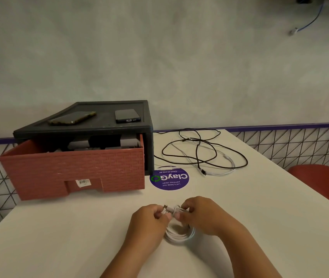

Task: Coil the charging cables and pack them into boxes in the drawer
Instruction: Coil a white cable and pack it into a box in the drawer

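Both hands meet close to the near edge of the white tabletop (59, 237), right of its middle. The left hand (149, 215) has its fingers curled, pinching the plug end of a white cable (179, 236). The right hand (199, 213) is curled over the top of the same cable's loops, and its fingers hide where the strands cross. Only the lower arc of the coil shows, lying on the tabletop between the wrists. Both forearms are cut off by the bottom of the frame.

At the far left corner stands a dark cabinet (83, 130) with its red, brick-patterned drawer (75, 169) pulled out toward the near edge. Grey boxes (128, 142) sit inside, but the drawer front and the cabinet's shadow cover most of them, so their number cannot be told. On the cabinet top lie a yellow-edged phone (72, 118) and a dark phone (127, 115).

Toward the far right edge a black cable (199, 149) and a second white cable (223, 166) lie loose and tangled, and their ends are hard to trace. A round purple sticker (169, 178) sits just beside the drawer's right corner.

Behind the tabletop rises a pale plaster wall (159, 57) above a purple strip and black wire mesh (300, 145). A red chair (320, 181) is cut off at the right, and a blue cord (312, 19) at the top right corner.
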The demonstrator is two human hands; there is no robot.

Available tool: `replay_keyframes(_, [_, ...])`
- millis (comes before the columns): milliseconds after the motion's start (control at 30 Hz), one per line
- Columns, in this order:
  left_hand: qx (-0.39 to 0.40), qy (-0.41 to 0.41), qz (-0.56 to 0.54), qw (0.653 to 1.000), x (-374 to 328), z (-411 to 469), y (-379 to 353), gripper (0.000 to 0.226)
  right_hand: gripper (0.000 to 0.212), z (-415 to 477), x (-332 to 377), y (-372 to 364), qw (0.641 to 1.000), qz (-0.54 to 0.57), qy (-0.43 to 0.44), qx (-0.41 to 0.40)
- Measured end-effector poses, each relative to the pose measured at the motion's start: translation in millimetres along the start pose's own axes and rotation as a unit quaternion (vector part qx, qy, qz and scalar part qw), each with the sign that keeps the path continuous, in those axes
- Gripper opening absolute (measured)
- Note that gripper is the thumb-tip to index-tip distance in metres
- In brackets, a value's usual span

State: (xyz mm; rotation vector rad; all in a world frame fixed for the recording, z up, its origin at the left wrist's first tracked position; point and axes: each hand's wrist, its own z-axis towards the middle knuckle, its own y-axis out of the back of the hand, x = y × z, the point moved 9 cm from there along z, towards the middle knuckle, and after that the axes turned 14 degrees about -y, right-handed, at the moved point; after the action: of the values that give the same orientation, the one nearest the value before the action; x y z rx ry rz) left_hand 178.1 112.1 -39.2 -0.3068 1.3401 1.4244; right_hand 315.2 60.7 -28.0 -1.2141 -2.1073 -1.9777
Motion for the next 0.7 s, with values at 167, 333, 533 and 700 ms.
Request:
replay_keyframes(167, [-0.021, 0.017, -0.013, 1.000, 6.0, 1.3, 6.3, 0.028, 0.029, 4.0, -5.1, 9.0, 0.999, 0.042, -0.008, -0.015])
replay_keyframes(333, [-0.023, 0.018, -0.008, 1.000, 8.0, 3.3, 9.1, 0.027, 0.036, 2.8, -5.5, 4.1, 0.999, 0.036, -0.013, 0.008])
replay_keyframes(533, [-0.002, -0.002, 0.000, 1.000, 6.1, 3.5, 2.4, 0.021, 0.036, -0.3, -1.4, 5.7, 1.000, 0.027, 0.000, 0.005])
replay_keyframes(700, [-0.004, -0.007, 0.002, 1.000, 5.2, 4.2, 0.7, 0.020, 0.040, -2.6, 0.9, 5.6, 1.000, 0.019, 0.007, 0.007])
